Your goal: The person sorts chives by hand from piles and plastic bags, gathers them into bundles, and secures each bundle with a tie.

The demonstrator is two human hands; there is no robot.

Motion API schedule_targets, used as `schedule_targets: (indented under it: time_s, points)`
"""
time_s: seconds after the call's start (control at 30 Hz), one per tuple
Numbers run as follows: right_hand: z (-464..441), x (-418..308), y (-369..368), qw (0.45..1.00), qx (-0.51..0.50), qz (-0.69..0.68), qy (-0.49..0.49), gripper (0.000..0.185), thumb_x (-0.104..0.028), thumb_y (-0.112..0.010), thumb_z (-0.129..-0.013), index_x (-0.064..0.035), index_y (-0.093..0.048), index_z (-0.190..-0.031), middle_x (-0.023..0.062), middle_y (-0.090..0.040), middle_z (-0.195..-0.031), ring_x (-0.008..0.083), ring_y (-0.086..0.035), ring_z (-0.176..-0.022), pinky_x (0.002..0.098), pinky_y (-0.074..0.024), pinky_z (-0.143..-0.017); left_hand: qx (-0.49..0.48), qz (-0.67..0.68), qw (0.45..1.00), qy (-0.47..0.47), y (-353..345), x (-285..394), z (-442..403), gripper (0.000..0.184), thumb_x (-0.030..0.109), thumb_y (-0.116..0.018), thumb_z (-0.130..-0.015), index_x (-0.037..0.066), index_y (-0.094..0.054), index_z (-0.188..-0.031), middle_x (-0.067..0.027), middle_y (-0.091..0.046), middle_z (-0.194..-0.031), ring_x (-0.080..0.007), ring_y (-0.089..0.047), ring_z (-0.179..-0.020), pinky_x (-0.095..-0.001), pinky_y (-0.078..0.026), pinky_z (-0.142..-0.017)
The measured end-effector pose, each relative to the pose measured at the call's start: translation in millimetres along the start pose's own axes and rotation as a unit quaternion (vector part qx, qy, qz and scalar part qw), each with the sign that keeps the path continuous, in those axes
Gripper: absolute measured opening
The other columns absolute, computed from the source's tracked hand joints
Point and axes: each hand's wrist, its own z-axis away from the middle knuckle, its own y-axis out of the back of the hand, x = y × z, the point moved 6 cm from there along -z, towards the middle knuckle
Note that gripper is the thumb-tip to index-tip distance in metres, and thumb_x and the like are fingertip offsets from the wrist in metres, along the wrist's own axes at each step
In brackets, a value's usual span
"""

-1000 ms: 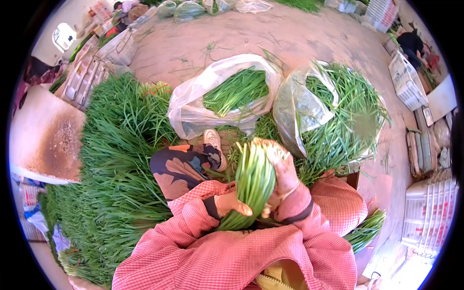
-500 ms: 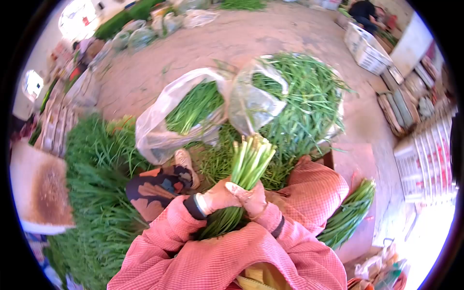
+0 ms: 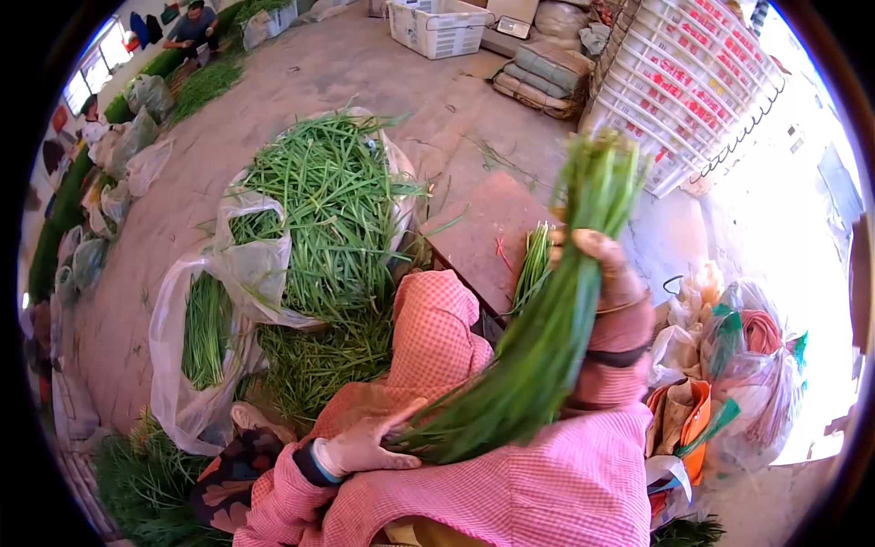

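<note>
My right hand (image 3: 612,269) is wrapped round the pale-stemmed end of a large bunch of green stalks (image 3: 519,365), raised at the right and blurred by motion. The leafy end slants down to the left across my lap. There my left hand (image 3: 365,445) has its thumb and fingers apart, at the leaf tips. Behind the bunch, another green bundle (image 3: 533,269) lies on a reddish-brown board (image 3: 497,228), beside a small red band (image 3: 504,253).
Loose greens (image 3: 324,210) fill a wide bag ahead; a clear bag (image 3: 169,365) holds more. White crates (image 3: 674,82) stand at the back right, a white basket (image 3: 437,32) farther off. Plastic bags (image 3: 752,383) lie at the right. A person (image 3: 191,32) sits at the far left.
The view has swung right. The bunch, held by both hands in front of me, has moved right and tilted, with my right hand up at its stem end and my left hand down at the leaves.
</note>
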Motion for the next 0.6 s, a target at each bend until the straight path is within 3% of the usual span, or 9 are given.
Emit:
schedule_targets:
  time_s: [0.1, 0.23, 0.27, 0.3, 0.37, 0.4, 0.53, 0.57, 0.6]
  points:
    - [15.8, -38.8, 76.9, 0.992, 0.096, 0.078, 0.003, 0.032, -0.022, -0.064, -0.072, -0.0016, -0.054, -0.095, 0.0079, -0.06, -0.076, 0.0156, -0.058, -0.057, 0.0266, -0.0507, -0.051, 0.096, 0.037, 0.994, -0.043, 35.8, -6.9, 3.7, 0.084, 0.023, -0.069, -0.071, 0.006, -0.017, -0.135, -0.0116, -0.056, -0.103, -0.0179, -0.052, -0.095, -0.0297, -0.039, -0.087]
    - [-11.2, -0.8, 185.1, 0.941, 0.241, 0.223, -0.084, 0.022, -0.016, -0.066, -0.07, -0.002, -0.059, -0.084, 0.0083, -0.06, -0.07, 0.0164, -0.058, -0.055, 0.0273, -0.0492, -0.046, 0.2, 0.121, 0.971, -0.045, 66.3, 4.8, 10.1, 0.077, 0.019, -0.069, -0.07, 0.005, -0.026, -0.132, -0.01, -0.057, -0.099, -0.0173, -0.053, -0.094, -0.0316, -0.039, -0.086]
    - [-29.5, 26.4, 216.0, 0.93, 0.268, 0.237, -0.083, 0.024, -0.014, -0.068, -0.069, -0.0004, -0.058, -0.086, 0.009, -0.06, -0.069, 0.0205, -0.058, -0.054, 0.031, -0.0499, -0.047, 0.198, 0.121, 0.972, -0.04, 69.8, 3.0, 8.0, 0.077, 0.019, -0.069, -0.07, 0.005, -0.026, -0.132, -0.01, -0.057, -0.099, -0.0173, -0.053, -0.094, -0.0316, -0.039, -0.086]
    - [-52.6, 51.2, 238.5, 0.904, 0.242, 0.349, -0.039, 0.054, -0.022, -0.071, -0.068, 0.0044, -0.047, -0.109, 0.0146, -0.06, -0.086, 0.0278, -0.06, -0.067, 0.0346, -0.0515, -0.056, 0.208, 0.133, 0.968, -0.038, 74.4, -0.7, 8.4, 0.076, 0.018, -0.069, -0.071, 0.005, -0.025, -0.133, -0.0104, -0.057, -0.1, -0.0167, -0.053, -0.095, -0.0308, -0.039, -0.086]
    - [-72.7, 120.5, 266.2, 0.663, 0.401, 0.601, -0.197, 0.118, -0.048, -0.075, -0.055, -0.0016, -0.001, -0.134, 0.0205, -0.017, -0.137, 0.0337, -0.021, -0.125, 0.0412, -0.0213, -0.102, 0.23, 0.173, 0.956, -0.051, 82.5, -8.2, 8.3, 0.074, 0.019, -0.069, -0.072, 0.005, -0.027, -0.132, -0.0091, -0.057, -0.101, -0.0141, -0.053, -0.093, -0.028, -0.039, -0.086]
    - [-66.2, 115.8, 240.5, 0.621, 0.46, 0.621, -0.129, 0.11, -0.049, -0.072, -0.059, -0.0034, -0.006, -0.134, 0.0187, -0.025, -0.134, 0.0355, -0.026, -0.123, 0.0428, -0.0258, -0.1, 0.231, 0.174, 0.956, -0.048, 87.3, -10.8, 4.0, 0.074, 0.019, -0.069, -0.072, 0.005, -0.027, -0.132, -0.0091, -0.057, -0.101, -0.0141, -0.053, -0.093, -0.028, -0.039, -0.086]
    - [-58.9, 107.0, 231.4, 0.691, 0.438, 0.574, -0.003, 0.089, -0.037, -0.066, -0.072, -0.0054, -0.012, -0.134, 0.0193, -0.036, -0.128, 0.032, -0.038, -0.115, 0.0372, -0.0348, -0.093, 0.29, 0.188, 0.931, -0.113, 110.6, -11.0, 20.9, 0.065, 0.016, -0.065, -0.075, 0.004, -0.032, -0.129, -0.0062, -0.058, -0.097, -0.012, -0.054, -0.089, -0.0255, -0.041, -0.083]
    - [-57.1, 108.0, 215.2, 0.844, 0.383, 0.374, 0.029, 0.079, -0.03, -0.065, -0.075, -0.0045, -0.018, -0.132, 0.0161, -0.041, -0.124, 0.0291, -0.045, -0.107, 0.0371, -0.0408, -0.087, 0.296, 0.156, 0.937, -0.097, 118.3, -11.0, 29.4, 0.063, 0.016, -0.064, -0.076, 0.005, -0.032, -0.13, -0.0059, -0.058, -0.097, -0.0112, -0.054, -0.089, -0.0252, -0.041, -0.082]
    - [-52.1, 103.8, 215.9, 0.905, 0.292, 0.309, 0.016, 0.066, -0.027, -0.065, -0.075, -0.0041, -0.031, -0.127, 0.0139, -0.045, -0.12, 0.0256, -0.049, -0.101, 0.0365, -0.0449, -0.08, 0.318, 0.125, 0.937, -0.072, 129.7, -12.2, 48.1, 0.062, 0.016, -0.063, -0.077, 0.006, -0.032, -0.13, -0.0057, -0.058, -0.097, -0.0104, -0.053, -0.088, -0.0249, -0.041, -0.081]
